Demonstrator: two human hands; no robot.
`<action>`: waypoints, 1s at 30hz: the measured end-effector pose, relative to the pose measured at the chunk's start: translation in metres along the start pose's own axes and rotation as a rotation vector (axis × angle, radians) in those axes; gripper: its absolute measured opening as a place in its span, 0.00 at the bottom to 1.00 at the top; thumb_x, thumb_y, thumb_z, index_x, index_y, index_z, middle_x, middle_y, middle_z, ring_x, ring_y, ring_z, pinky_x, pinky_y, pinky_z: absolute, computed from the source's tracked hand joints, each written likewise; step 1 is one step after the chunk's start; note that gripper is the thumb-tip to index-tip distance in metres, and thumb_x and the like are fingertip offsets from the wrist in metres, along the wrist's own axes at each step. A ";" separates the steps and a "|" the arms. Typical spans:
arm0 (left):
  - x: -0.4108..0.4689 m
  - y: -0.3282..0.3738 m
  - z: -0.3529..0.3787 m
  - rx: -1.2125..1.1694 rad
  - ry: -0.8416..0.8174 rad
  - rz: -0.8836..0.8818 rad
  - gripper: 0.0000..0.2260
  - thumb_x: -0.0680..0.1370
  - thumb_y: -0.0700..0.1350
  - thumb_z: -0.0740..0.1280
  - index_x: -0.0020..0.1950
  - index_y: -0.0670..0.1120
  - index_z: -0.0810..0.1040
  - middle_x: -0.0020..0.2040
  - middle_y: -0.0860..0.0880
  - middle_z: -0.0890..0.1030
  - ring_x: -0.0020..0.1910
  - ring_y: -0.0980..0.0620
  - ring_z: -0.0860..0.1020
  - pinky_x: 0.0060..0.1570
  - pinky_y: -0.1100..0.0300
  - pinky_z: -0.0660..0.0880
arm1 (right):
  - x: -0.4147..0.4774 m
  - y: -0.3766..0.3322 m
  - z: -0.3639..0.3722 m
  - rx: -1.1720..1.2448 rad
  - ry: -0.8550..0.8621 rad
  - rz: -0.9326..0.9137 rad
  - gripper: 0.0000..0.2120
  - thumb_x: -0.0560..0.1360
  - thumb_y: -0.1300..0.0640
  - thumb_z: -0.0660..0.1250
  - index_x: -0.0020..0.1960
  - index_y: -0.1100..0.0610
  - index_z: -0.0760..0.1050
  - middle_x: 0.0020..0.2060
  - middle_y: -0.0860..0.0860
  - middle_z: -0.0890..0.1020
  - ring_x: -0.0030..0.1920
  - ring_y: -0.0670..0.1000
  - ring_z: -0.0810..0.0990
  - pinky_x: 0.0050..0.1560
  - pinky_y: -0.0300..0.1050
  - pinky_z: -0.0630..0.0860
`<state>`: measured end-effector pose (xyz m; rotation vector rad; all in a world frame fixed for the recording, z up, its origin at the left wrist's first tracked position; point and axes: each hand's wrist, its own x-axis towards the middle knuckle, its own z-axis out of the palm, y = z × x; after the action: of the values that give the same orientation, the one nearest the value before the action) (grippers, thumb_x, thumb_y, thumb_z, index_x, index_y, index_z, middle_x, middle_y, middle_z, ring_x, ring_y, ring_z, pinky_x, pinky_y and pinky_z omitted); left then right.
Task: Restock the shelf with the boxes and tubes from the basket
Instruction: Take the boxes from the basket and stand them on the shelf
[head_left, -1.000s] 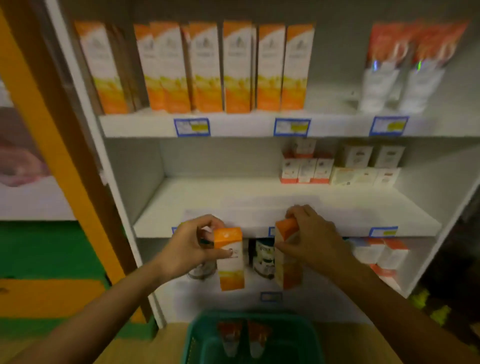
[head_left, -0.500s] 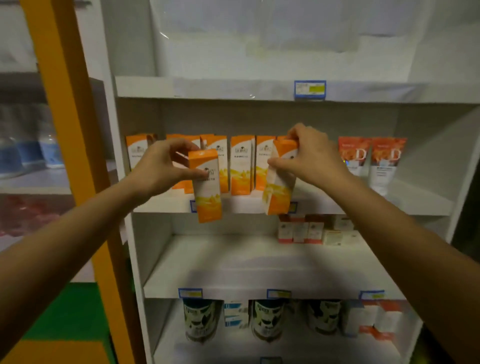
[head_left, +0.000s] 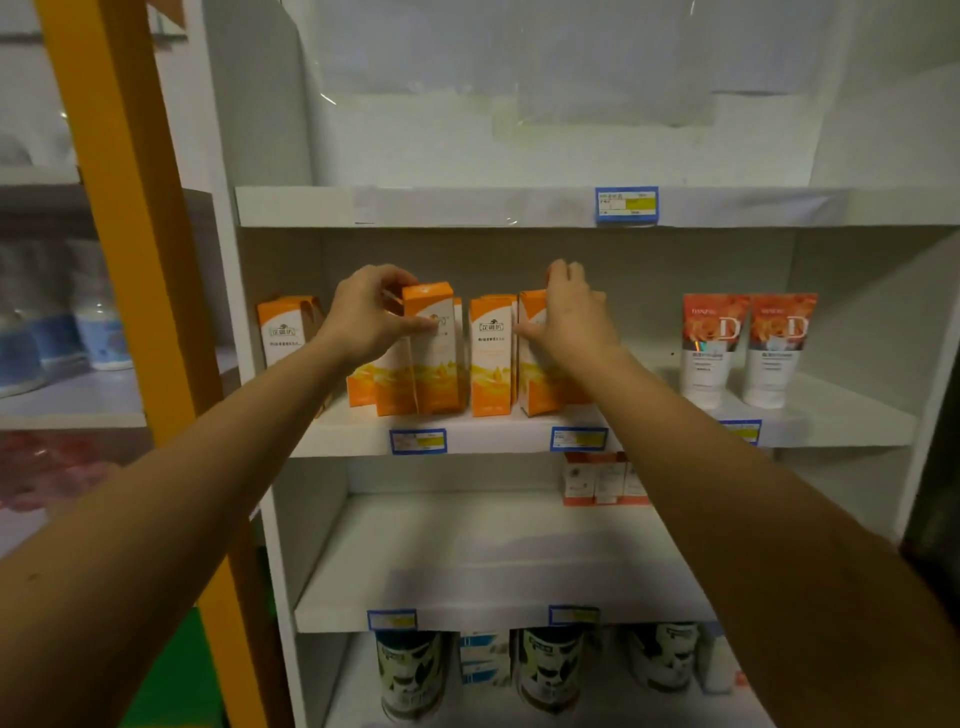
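Boxes (head_left: 491, 356), tall, orange-and-white, upright on shelf (head_left: 493, 441)

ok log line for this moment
step: shelving | left hand: grips left box | right hand: grips right box | place: orange row, shelf

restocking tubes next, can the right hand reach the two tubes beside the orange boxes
Probably yes: the tubes stand at the open shelf front, right of the right hand, nothing between; it holds an orange box now.
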<state>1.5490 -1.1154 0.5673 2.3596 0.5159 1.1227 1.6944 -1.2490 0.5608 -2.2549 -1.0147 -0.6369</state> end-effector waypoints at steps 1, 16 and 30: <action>0.001 -0.001 0.002 0.000 0.008 0.000 0.20 0.70 0.42 0.72 0.61 0.43 0.73 0.60 0.42 0.75 0.51 0.53 0.73 0.40 0.66 0.70 | 0.000 0.002 0.004 -0.008 0.005 0.007 0.32 0.72 0.51 0.70 0.69 0.60 0.60 0.67 0.58 0.67 0.64 0.60 0.72 0.59 0.50 0.73; 0.008 -0.012 0.024 0.008 -0.024 -0.072 0.21 0.73 0.41 0.69 0.65 0.40 0.71 0.64 0.40 0.74 0.61 0.44 0.75 0.50 0.60 0.71 | 0.001 0.016 0.030 0.029 0.153 -0.016 0.25 0.74 0.51 0.67 0.65 0.60 0.63 0.64 0.57 0.68 0.55 0.56 0.77 0.49 0.44 0.75; 0.000 -0.010 0.038 0.223 0.026 -0.062 0.28 0.72 0.43 0.71 0.70 0.43 0.66 0.67 0.42 0.69 0.63 0.42 0.72 0.59 0.49 0.73 | -0.014 0.033 0.025 -0.118 0.066 -0.129 0.27 0.75 0.47 0.63 0.71 0.55 0.60 0.70 0.53 0.64 0.68 0.55 0.67 0.57 0.51 0.74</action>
<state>1.5779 -1.1167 0.5402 2.5003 0.7535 1.1200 1.7166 -1.2568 0.5241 -2.2655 -1.1236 -0.8411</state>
